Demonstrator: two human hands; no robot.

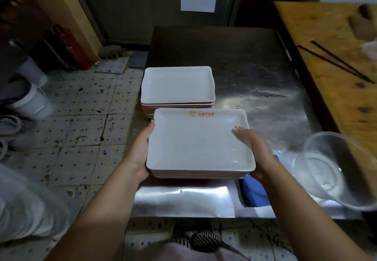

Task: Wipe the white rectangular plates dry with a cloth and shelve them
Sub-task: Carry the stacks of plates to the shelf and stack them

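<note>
A small stack of white rectangular plates (195,144) is held just above the near edge of the steel table (255,81); the top plate bears an orange logo on its far rim. My left hand (142,150) grips the stack's left side with the thumb along the rim. On the stack's right side my right hand (255,150) holds on, thumb lying inside the top plate. Behind it a second, taller stack of the same plates (177,86) stands at the table's left edge. Under my right wrist a blue cloth (254,191) lies on the table.
A clear glass bowl (334,171) lies tilted at the table's right front. A wooden table (334,56) with dark chopsticks (334,62) adjoins on the right. Left of the table is tiled floor (81,122) with white buckets (32,97) and a red extinguisher (69,46).
</note>
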